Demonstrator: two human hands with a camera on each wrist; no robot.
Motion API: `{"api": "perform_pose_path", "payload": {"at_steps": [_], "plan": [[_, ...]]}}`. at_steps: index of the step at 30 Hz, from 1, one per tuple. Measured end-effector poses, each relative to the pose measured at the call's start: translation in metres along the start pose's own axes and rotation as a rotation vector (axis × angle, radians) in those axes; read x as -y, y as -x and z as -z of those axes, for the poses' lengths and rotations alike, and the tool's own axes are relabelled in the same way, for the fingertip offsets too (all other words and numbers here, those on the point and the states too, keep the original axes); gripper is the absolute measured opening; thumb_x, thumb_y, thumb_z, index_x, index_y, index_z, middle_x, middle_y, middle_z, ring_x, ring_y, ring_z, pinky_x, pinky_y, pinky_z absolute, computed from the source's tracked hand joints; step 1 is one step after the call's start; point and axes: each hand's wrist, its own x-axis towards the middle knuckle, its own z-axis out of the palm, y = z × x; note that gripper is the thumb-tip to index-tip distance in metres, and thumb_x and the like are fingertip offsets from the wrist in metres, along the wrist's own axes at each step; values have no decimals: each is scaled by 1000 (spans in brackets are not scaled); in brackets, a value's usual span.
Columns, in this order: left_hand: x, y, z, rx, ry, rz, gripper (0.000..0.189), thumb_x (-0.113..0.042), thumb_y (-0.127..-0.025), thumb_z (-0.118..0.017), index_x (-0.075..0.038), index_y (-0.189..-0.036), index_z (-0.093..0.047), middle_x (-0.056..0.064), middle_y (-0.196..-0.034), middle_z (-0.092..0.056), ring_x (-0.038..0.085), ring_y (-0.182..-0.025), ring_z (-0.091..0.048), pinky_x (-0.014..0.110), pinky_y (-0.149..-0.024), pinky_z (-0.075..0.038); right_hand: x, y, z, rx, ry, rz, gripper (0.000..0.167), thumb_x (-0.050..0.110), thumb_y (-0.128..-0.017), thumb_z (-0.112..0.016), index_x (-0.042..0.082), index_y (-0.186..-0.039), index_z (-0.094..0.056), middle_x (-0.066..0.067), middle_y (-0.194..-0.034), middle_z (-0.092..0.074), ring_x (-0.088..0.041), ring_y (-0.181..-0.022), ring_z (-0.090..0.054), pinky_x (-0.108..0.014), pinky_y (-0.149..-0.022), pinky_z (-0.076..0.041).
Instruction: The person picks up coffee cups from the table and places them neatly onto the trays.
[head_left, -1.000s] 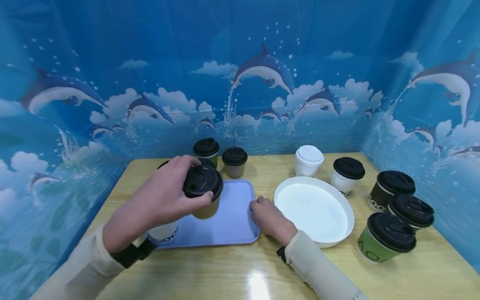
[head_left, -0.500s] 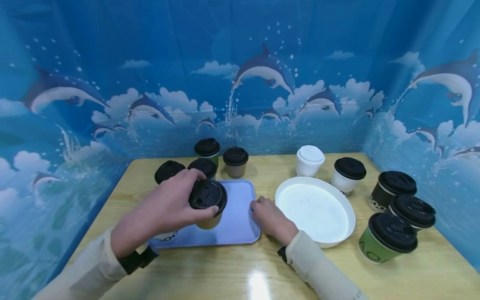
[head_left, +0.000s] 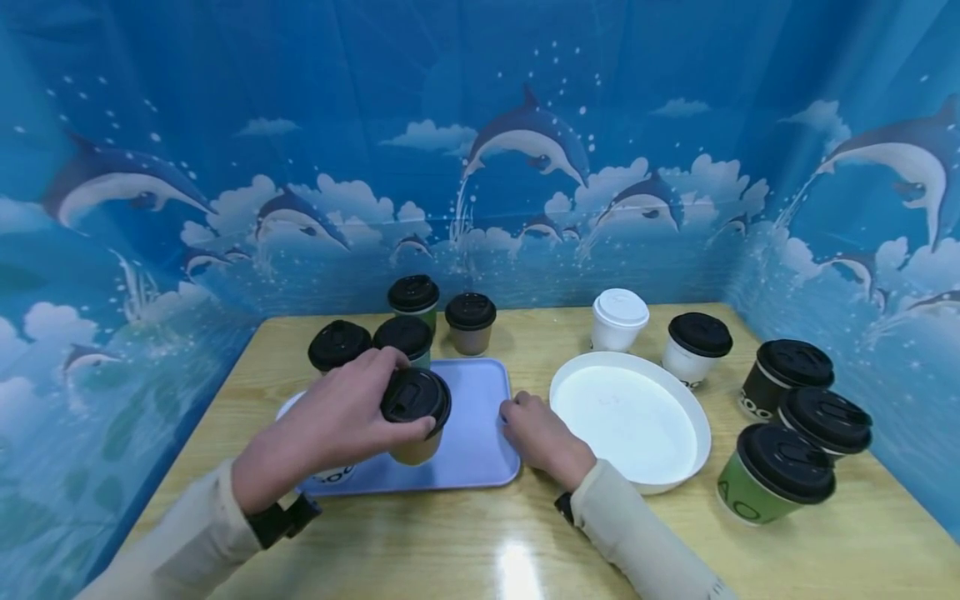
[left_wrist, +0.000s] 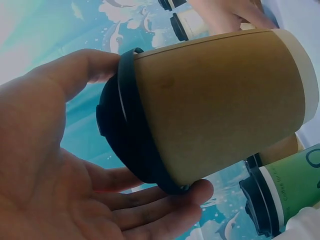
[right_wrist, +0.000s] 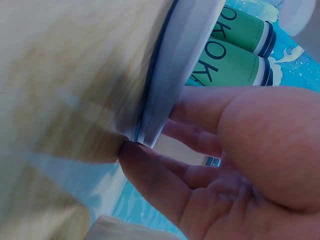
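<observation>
My left hand (head_left: 333, 421) grips a brown paper coffee cup (left_wrist: 220, 105) by its black lid (head_left: 415, 395), thumb on one side and fingers on the other. The cup is upright over the middle of the lavender tray (head_left: 480, 425); whether its base touches the tray I cannot tell. A white cup (head_left: 333, 475) with dark lettering stands at the tray's left end, mostly hidden by my left hand and wrist. At the tray's right edge, my right hand (head_left: 543, 437) pinches the rim between thumb and fingers, as the right wrist view shows.
Behind the tray stand several black-lidded cups, among them a taupe one (head_left: 471, 337). A round white tray (head_left: 701, 425) lies to the right. Around it are a white-lidded cup (head_left: 617, 325), a white cup (head_left: 682, 365), and a green cup (head_left: 753, 492) beside dark-lidded ones.
My left hand has carried the brown cup down and slightly right over the tray, uncovering black-lidded cups behind it. My right hand stays at the tray's edge.
</observation>
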Motion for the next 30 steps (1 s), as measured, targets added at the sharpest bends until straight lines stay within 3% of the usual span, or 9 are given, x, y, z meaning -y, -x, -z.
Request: {"api": "perform_pose_path", "payload": {"at_steps": [18, 30], "plan": [[5, -3, -13, 98, 27, 63, 79, -55, -84, -80, -6, -139, -53, 10, -121, -61, 19, -95, -64, 41, -76, -55, 0, 0, -1, 25, 1, -15, 11, 6, -98, -63, -4, -100, -69, -21, -92, -62, -35, -82, -62, -47, -71, -56], [10, 1, -19, 83, 22, 84, 77, -53, -81, -81, -5, -135, -55, 10, -118, -62, 19, -94, -63, 39, -75, -55, 1, 0, 0, 8, -1, 0, 11, 4, -97, -63, -5, -100, -69, -22, -91, -62, -35, -81, -62, -47, -71, -56]]}}
